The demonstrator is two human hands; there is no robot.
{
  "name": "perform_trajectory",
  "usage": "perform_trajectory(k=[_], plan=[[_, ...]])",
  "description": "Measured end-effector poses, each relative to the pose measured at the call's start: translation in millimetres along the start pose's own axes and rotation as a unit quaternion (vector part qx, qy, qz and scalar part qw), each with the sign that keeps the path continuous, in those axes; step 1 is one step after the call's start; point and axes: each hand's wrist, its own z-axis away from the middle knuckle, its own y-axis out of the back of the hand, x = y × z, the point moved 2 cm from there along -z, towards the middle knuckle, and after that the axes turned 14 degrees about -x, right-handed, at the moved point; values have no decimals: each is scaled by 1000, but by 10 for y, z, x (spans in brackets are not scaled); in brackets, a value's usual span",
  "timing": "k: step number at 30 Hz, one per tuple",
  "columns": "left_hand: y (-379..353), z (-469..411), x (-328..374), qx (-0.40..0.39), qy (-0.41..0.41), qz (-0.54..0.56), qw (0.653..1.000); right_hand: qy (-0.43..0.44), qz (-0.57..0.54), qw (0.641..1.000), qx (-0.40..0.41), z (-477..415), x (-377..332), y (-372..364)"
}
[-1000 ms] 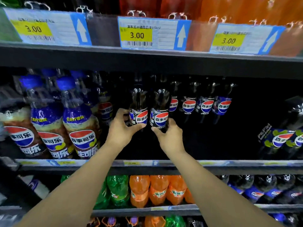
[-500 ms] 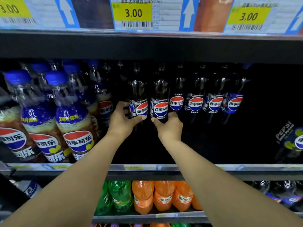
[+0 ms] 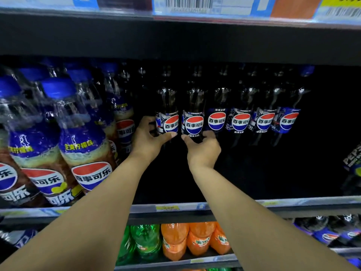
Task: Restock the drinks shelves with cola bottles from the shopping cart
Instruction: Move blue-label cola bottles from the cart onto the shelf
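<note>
6 dark cola bottles (image 3: 241, 122) sit in a row at the back of the middle shelf (image 3: 293, 201), all upright, caps up, labels facing out. Left hand (image 3: 148, 142) is curled round the 1st bottle (image 3: 168, 106) from the left, right hand (image 3: 203, 151) round the 2nd bottle (image 3: 193, 106), both low down. Shelf below: 3 orange bottles (image 3: 197, 239), 2 green bottles (image 3: 145, 239).

Price tags (image 3: 191, 4) on the upper rail are cut off by the top edge, their prices unreadable. Lemon cola bottles (image 3: 84, 145) at left are blurred; the outermost is cropped by the left edge. The bases of two cola bottles (image 3: 192, 114) lie hidden behind the left hand (image 3: 148, 141) and right hand (image 3: 203, 151); their caps merge into shadow. A black-labelled bottle (image 3: 353, 165) is cropped by the right edge.
</note>
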Motion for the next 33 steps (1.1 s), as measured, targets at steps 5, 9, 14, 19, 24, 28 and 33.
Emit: perform_trajectory(k=[5,9,14,19,24,28,33], plan=[[-8,-55,-21,2,-1,20,1000,-9,-28,999,20,-12,19,-52],[-40,-87,-52,17,-3,38,999,-36,-82,995,36,-14,46,-140],[-59,-147,-111,19,-2,51,999,-34,-87,995,39,-41,57,-179],[-76,-109,-100,25,-2,6,1000,-25,-72,997,34,-41,44,-200],[-64,-122,-101,11,-3,15,1000,-18,-55,998,37,-45,54,-220],[-97,-86,-104,14,-7,7,1000,-15,-45,998,28,-49,59,-206],[-66,-92,-82,-5,-9,-31,999,-20,-21,999,15,-60,15,-185]])
